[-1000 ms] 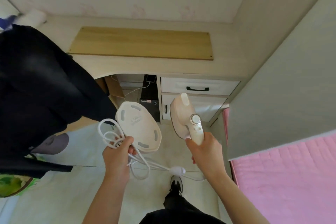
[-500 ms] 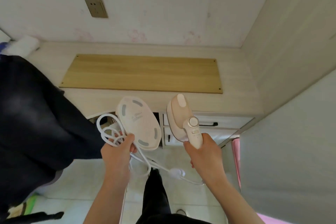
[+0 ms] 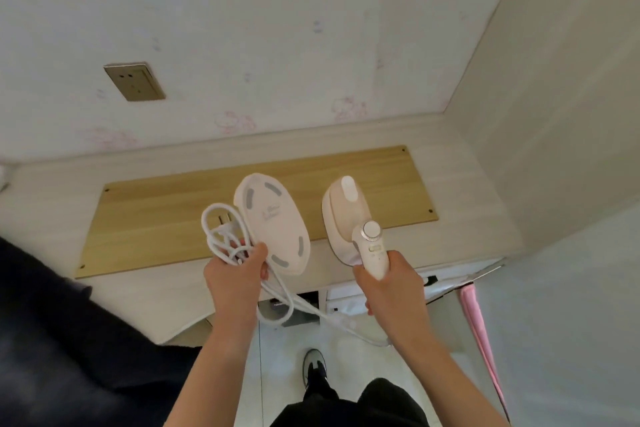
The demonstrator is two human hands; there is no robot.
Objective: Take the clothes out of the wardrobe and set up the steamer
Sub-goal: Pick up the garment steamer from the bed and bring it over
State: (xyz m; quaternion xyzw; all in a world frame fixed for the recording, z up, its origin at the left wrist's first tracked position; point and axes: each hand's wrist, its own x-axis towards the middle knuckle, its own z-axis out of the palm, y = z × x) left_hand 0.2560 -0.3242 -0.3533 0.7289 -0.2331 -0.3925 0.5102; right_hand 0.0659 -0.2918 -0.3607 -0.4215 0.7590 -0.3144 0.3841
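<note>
My right hand (image 3: pixel 388 284) grips the handle of a cream handheld steamer (image 3: pixel 349 218), its head pointing away over the desk. My left hand (image 3: pixel 235 270) holds the steamer's white oval base plate (image 3: pixel 273 224) together with a bundle of coiled white power cord (image 3: pixel 221 236); the plug shows inside the coil. The cord hangs below both hands and runs to the steamer's handle. A dark garment (image 3: pixel 52 340) hangs at the left edge, partly out of frame.
A pale desk (image 3: pixel 173 288) with a light wooden board (image 3: pixel 156 218) on top stands against the wall. A wall socket (image 3: pixel 135 81) sits above it at left. A tall cabinet side (image 3: pixel 554 114) closes the right. Pink bedding (image 3: pixel 478 322) edges the lower right.
I have stepped closer to the desk and the view has tilted up. Both hands with the steamer, base and cord now hover over the desk top instead of the floor.
</note>
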